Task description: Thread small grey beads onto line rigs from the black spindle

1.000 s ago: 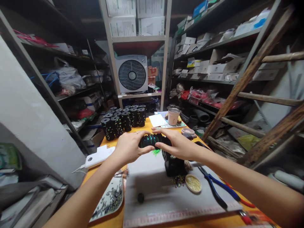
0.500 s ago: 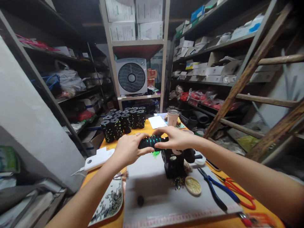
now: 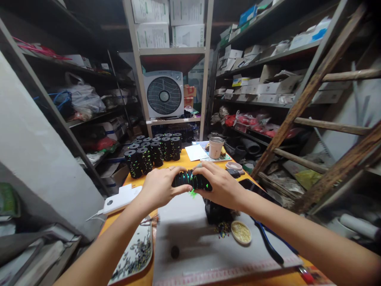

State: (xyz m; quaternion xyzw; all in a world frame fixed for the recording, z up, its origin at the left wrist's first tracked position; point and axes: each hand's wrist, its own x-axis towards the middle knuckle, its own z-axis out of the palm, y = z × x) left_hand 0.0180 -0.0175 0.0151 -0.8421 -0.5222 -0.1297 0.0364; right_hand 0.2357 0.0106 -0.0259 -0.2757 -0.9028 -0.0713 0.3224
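Note:
My left hand [image 3: 160, 183] and my right hand [image 3: 220, 183] grip a short horizontal stack of black discs [image 3: 191, 180] with shiny green marks, one hand at each end. Fingers lie on top of it and thumbs press its near side. Below my right hand stands a black device [image 3: 216, 212], partly hidden by that hand. Bright green strands [image 3: 193, 194] lie just under the held stack. In front of the device are a small pile of coloured bits [image 3: 223, 229] and a round dish of pale pieces [image 3: 241, 232].
Several upright stacks of black discs [image 3: 156, 153] stand at the back left of the yellow table. A white tray [image 3: 149, 254] of small parts is at the left, blue-handled pliers [image 3: 269, 244] at the right. A cup [image 3: 216, 148] stands behind; a wooden ladder [image 3: 297, 119] leans at right.
My right hand has shifted slightly right and lower along the stack, its fingers now over the right end. The stack shows longer between the hands. My right forearm now covers much of the pliers.

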